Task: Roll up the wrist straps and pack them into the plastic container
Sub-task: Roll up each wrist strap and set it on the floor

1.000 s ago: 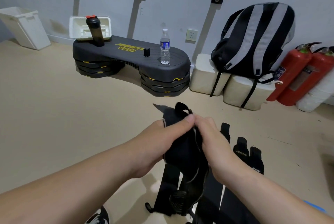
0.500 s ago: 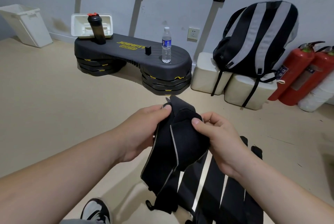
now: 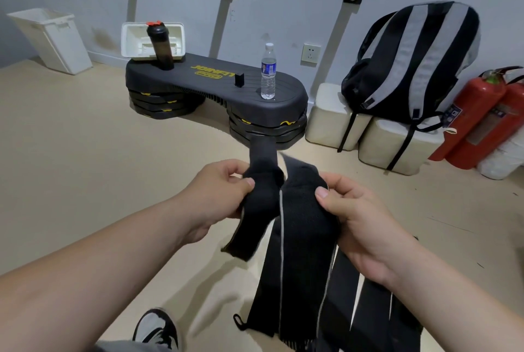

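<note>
Beige floor (image 3: pixel 85 181) lies under a black wrist strap (image 3: pixel 300 209) held in mid-air between both hands. The left hand (image 3: pixel 218 195) has its grip pinched on the narrower end, and the right hand (image 3: pixel 360 224) grip pinches the wider part. More straps (image 3: pixel 368 309) lie on the floor below. A step platform (image 3: pixel 215 87) and a backpack (image 3: pixel 411 68) stand by the wall.

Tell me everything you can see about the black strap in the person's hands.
The wrist strap is a long black fabric band with a pale edge line. The left hand pinches its narrower part; the right hand grips the broader part. It is unrolled, hanging down toward the floor, by other straps.
</note>
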